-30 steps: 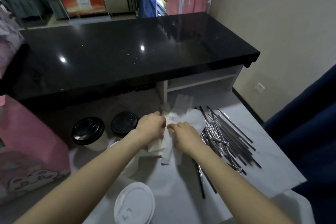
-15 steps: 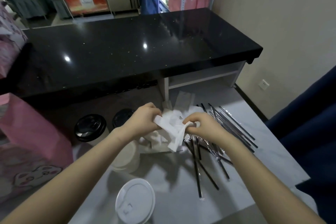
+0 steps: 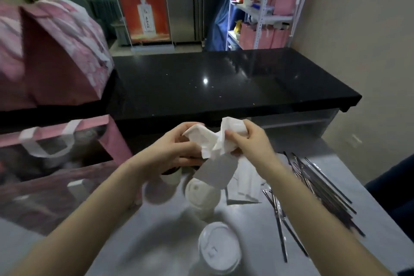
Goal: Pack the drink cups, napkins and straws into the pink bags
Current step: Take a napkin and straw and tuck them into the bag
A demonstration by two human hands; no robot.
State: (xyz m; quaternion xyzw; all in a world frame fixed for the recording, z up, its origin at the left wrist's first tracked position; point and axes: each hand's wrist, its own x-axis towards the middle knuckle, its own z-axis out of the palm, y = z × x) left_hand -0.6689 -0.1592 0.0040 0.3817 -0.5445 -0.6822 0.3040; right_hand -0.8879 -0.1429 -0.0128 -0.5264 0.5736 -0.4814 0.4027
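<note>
An open pink bag (image 3: 67, 177) stands at the left on the grey table (image 3: 257, 231), near three white-lidded cups (image 3: 202, 195). Above them, the left hand (image 3: 172, 152) and right hand (image 3: 251, 141) both pinch crumpled white napkins (image 3: 215, 139); straws (image 3: 318, 188) lie at right

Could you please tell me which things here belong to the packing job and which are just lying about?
Job: napkins in both hands, white-lidded cups, wrapped straws, open pink bag.
Lying about: black counter, red poster, white shelving rack.
</note>
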